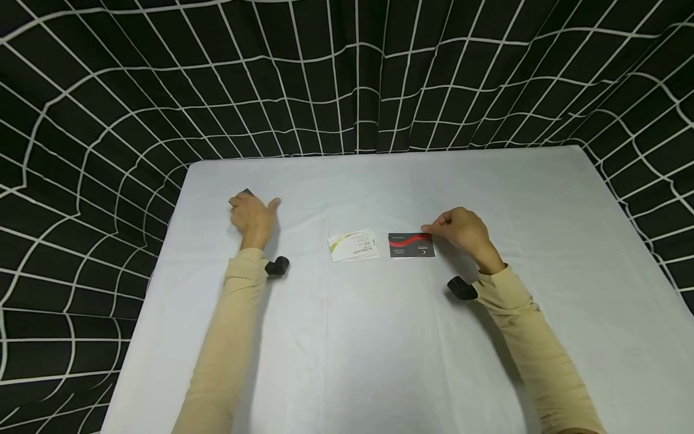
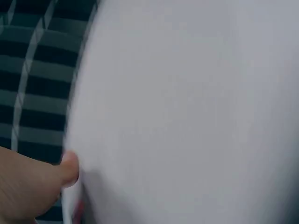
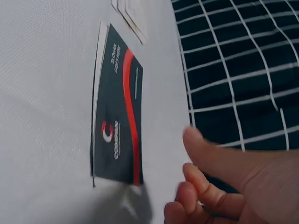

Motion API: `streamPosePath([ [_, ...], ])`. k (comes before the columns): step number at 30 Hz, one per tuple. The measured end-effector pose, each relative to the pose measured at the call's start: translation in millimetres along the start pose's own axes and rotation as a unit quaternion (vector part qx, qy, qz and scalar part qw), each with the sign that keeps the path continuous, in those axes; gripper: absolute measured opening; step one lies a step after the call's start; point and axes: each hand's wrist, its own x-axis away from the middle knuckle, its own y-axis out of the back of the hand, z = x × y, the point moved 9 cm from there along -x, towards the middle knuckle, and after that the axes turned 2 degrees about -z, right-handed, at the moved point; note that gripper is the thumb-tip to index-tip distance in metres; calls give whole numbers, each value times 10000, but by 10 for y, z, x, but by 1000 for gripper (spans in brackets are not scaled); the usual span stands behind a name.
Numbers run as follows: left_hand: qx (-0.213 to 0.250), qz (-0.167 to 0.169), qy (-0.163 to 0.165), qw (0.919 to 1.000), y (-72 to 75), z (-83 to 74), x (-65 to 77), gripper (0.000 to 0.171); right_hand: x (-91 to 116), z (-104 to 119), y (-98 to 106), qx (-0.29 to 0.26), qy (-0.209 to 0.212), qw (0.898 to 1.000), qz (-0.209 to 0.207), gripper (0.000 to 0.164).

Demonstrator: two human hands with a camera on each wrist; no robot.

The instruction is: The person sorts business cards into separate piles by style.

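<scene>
At the far left of the table my left hand [image 1: 252, 218] lies over a dark card [image 1: 247, 191], whose edges peek out past the fingers. Its thumb [image 2: 70, 170] stretches out to the side; the other fingers are mostly hidden in the left wrist view. My right hand [image 1: 462, 229] hovers at the upper right corner of a small stack of dark business cards [image 1: 411, 245] with a red wave and white lettering. In the right wrist view its fingers [image 3: 187, 196] are loosely bent, apart from the thumb, with nothing between them.
Left of the dark stack lies a slightly fanned pile of white business cards [image 1: 353, 246] with a yellow curve. A white cloth covers the table [image 1: 368, 337]. Black fabric with a white grid [image 1: 347, 78] surrounds its back and sides.
</scene>
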Motion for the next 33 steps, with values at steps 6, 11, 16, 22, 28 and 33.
streamPosePath([
  [6, -373, 428, 613, 9965, 127, 439, -196, 98, -47, 278, -96, -117, 430, 9989, 161, 32],
  [11, 99, 517, 729, 9959, 229, 539, -223, 79, -77, 470, -123, -298, 596, 9977, 111, 28],
  [16, 1358, 506, 59, 9894, 229, 390, -168, 50, -84, 606, -150, -340, 868, 9956, 29, 24],
  [22, 2523, 656, -1250, 9573, 212, -263, 163, 27, -38, 795, -236, -685, 1446, 9871, 103, 32],
  [28, 2684, 1675, -2683, 9099, -75, -1198, 847, 20, 44, 900, -274, -1044, 1775, 9785, 142, 27],
  [33, 2448, 1667, -2971, 9077, -264, -1532, 1182, 23, 81, 643, -184, -761, 1243, 9892, -162, 24],
])
